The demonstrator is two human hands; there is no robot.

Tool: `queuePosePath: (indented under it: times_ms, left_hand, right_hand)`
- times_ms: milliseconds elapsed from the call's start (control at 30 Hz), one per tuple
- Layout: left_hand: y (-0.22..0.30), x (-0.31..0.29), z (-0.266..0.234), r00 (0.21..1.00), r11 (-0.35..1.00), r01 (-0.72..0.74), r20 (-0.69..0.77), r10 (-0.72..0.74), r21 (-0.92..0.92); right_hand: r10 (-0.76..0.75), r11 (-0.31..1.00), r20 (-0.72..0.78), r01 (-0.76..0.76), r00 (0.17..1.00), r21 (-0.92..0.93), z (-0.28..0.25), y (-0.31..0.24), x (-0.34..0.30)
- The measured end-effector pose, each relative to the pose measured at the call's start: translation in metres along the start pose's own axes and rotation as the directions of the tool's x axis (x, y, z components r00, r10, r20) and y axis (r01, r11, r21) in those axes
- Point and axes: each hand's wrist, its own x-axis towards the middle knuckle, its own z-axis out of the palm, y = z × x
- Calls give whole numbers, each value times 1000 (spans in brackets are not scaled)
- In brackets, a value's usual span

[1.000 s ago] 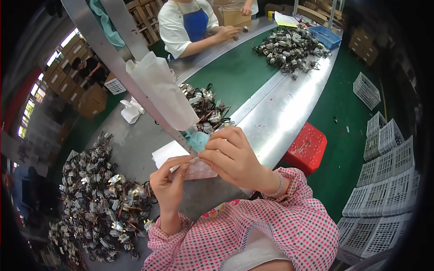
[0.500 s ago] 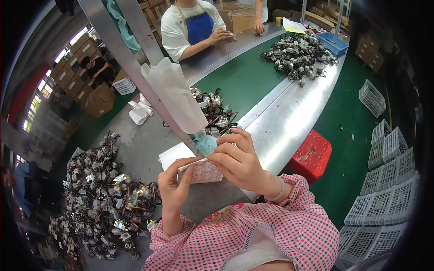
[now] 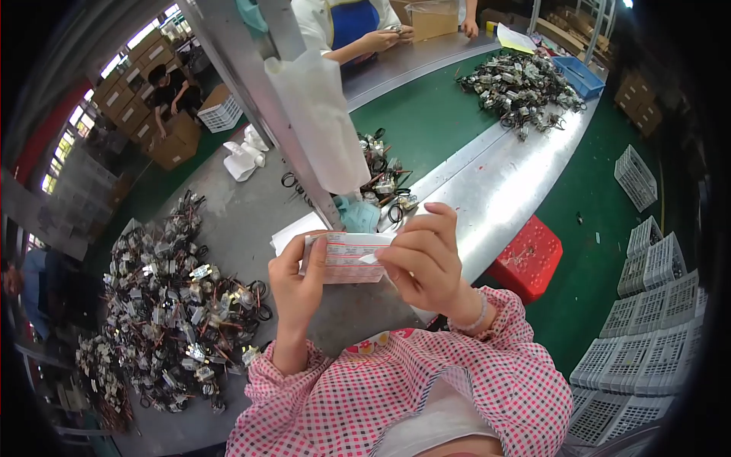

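Observation:
In front of me is a small stack of printed label sheets (image 3: 349, 266), white and pinkish with red lines. My left hand (image 3: 295, 286) holds its left end, thumb on top and fingers behind. My right hand (image 3: 425, 263) is closed at the right end, thumb and fingertips pinching a small white label (image 3: 370, 258) that lifts off the sheet. A light blue face mask (image 3: 359, 215) lies just beyond the sheets, by the metal post. White paper (image 3: 295, 230) rests on the table to the left of the post.
A big heap of small metal parts with black wires (image 3: 179, 312) covers the table at left. More parts (image 3: 384, 179) lie behind the post (image 3: 255, 99), another pile (image 3: 521, 87) at far right. A red stool (image 3: 531, 259) and grey crates (image 3: 647, 320) stand right. A co-worker (image 3: 354, 30) stands opposite.
The label sheets have tilted so their printed face shows more. My right hand has drawn slightly right and now pinches a white label. The whole view has shifted a little.

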Motion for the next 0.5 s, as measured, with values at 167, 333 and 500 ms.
queuePosePath:
  times_ms: [167, 333, 500]
  left_hand:
    - [7, 0, 1, 996, 997, -58, 71, 54, 51]
    - [8, -1, 0, 983, 983, -142, 133, 126, 114]
    - [8, -5, -1, 966, 966, -201, 198, 168, 164]
  right_hand:
    - [4, 999, -23, -3, 1000, 52, 9, 3, 8]
    - [31, 986, 70, -42, 997, 159, 14, -6, 15]
    - [22, 972, 145, -55, 989, 227, 16, -9, 7]
